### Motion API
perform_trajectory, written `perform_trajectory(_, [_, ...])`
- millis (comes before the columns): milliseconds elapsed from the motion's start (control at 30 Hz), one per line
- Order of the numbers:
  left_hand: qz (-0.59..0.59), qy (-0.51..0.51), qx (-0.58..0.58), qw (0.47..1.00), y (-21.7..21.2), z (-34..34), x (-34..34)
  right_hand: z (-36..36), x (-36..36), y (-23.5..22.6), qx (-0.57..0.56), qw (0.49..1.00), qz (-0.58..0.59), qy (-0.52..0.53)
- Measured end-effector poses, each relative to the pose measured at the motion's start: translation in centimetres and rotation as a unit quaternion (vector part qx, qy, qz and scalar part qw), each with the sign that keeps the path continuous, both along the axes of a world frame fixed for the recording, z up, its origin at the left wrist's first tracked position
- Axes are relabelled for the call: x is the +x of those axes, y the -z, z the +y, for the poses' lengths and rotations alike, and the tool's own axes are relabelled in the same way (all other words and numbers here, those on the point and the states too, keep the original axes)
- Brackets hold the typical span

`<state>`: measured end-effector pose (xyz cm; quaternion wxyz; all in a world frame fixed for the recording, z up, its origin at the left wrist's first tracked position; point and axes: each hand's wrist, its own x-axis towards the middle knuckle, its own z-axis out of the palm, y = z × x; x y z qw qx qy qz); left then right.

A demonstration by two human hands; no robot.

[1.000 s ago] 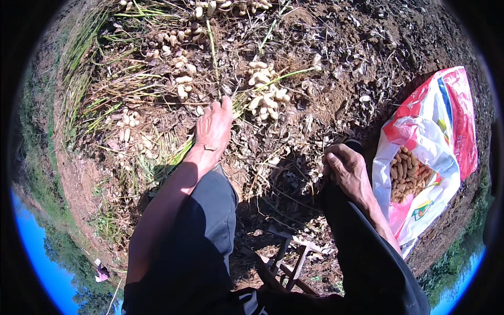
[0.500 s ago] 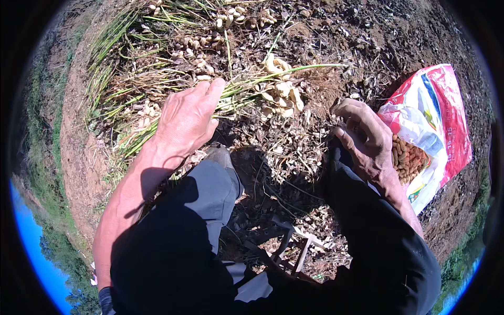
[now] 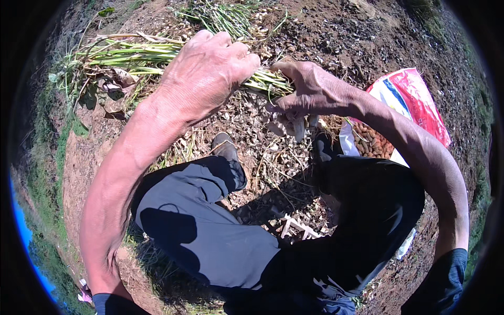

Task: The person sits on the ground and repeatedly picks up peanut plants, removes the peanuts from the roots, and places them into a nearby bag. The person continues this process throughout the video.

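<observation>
A bundle of peanut plants (image 3: 131,55) stretches sideways in front of me, its green stems and wilted leaves trailing to the left. My left hand (image 3: 207,73) is closed round the stems, knuckles up. Close beside it, my right hand (image 3: 315,89) is wrapped round the root end of the same bundle. Pale peanut pods (image 3: 296,126) hang below the right hand, partly hidden by its fingers. To the right stands an open white and red bag (image 3: 420,100), with loose peanuts (image 3: 370,140) showing in its mouth behind my right forearm.
Farther off lies another heap of peanut plants (image 3: 220,18) on the soil. Dry leaf litter (image 3: 278,163) covers the ground between my shoes. A small slatted frame (image 3: 296,228) sits low between my legs. Green growth borders the brown soil on the left.
My left hand has risen and now grips a bundle of peanut plants. The right hand has moved left, away from beside the bag, and closed on the bundle's root end.
</observation>
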<state>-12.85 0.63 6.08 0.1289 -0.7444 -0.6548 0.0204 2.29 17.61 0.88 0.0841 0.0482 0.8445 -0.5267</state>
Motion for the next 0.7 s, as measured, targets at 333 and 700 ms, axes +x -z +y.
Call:
perform_trajectory(333, [-0.629,-0.263,0.347,0.644,-0.1,-6.2,8.3,-3.5,2.3,-4.7,-0.088,0.976,-0.076,0.184])
perform_trajectory(700, [-0.916,-0.131,0.142,0.352,4.0,-5.8,6.4,-8.9,4.7,-4.8,-0.161,0.979,-0.036,0.121])
